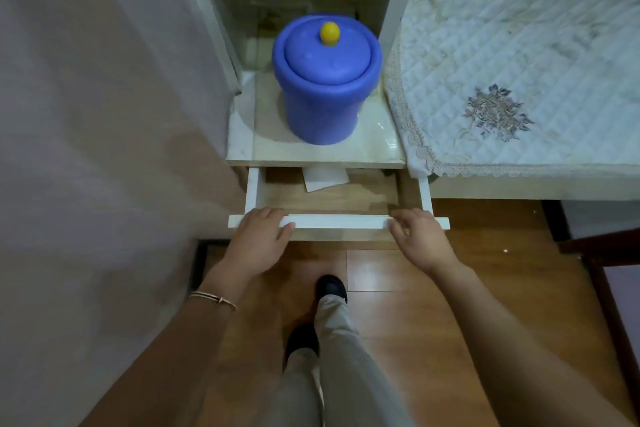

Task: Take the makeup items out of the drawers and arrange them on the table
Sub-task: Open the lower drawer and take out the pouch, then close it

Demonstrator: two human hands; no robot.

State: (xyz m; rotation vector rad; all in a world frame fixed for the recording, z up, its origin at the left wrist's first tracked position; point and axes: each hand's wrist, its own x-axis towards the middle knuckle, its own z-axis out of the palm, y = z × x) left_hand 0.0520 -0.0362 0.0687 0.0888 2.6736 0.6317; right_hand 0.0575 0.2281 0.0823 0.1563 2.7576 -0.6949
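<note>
A white drawer point(337, 220) under the small table top is pulled partly out. Its wooden bottom shows, with one white sheet of paper point(325, 178) lying at the back; no makeup items are visible in the exposed part. My left hand point(259, 236) grips the left end of the drawer's front panel, fingers curled over its top edge. My right hand point(419, 236) holds the right end of the same panel the same way. A thin bracelet sits on my left wrist.
A blue lidded pot point(325, 80) with a yellow knob stands on the glossy table top point(377, 149) above the drawer. A bed with a quilted floral cover point(519, 62) is at the right. A wall is close on the left. My legs and dark shoes stand on wooden floor.
</note>
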